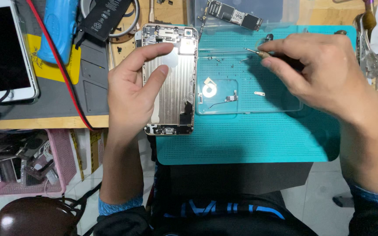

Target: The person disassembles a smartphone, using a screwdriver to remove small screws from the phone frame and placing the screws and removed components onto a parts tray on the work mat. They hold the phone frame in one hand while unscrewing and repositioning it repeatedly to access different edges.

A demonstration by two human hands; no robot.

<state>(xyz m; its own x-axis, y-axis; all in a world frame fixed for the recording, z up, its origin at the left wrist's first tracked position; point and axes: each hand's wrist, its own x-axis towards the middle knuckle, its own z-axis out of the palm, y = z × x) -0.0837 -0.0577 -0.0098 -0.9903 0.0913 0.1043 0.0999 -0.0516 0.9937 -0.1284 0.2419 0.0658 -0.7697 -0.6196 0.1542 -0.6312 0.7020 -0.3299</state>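
Note:
My left hand grips an opened phone housing, a bare metal back shell with small parts at its top and bottom ends, thumb and forefinger resting on its inside. The shell lies at the left edge of a teal work mat. My right hand holds a thin screwdriver, its tip pointing left above a clear plastic tray on the mat. In the tray lie a white ring-shaped part, a small flex cable part and tiny screws.
A white phone lies at far left on a grey mat. A black battery, a blue tool and a red cable sit behind the shell. A circuit board lies at the back. A pink basket stands below the table edge.

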